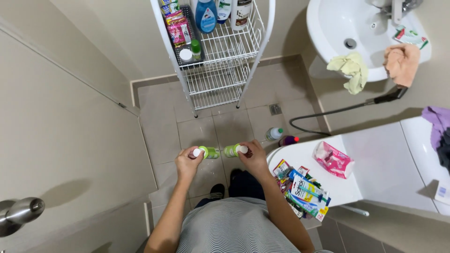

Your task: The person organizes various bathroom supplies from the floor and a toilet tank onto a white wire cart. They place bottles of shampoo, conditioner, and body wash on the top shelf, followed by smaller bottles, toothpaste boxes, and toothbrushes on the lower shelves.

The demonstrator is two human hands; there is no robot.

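Note:
I stand in a small bathroom and look down. My left hand (188,161) grips a small green bottle with a white cap (206,152). My right hand (254,158) grips a second small green bottle with a white cap (234,150). The two bottles lie level and point toward each other, a small gap between them, above the tiled floor (211,126). Both hands are at waist height in front of my striped shirt.
A white wire rack (220,70) with bottles and sachets stands ahead. A closed toilet lid (304,159) to my right carries a pink packet (333,159) and several small packages (302,189). Two bottles (280,137) stand on the floor. A sink (356,33) with cloths is at upper right, a door at left.

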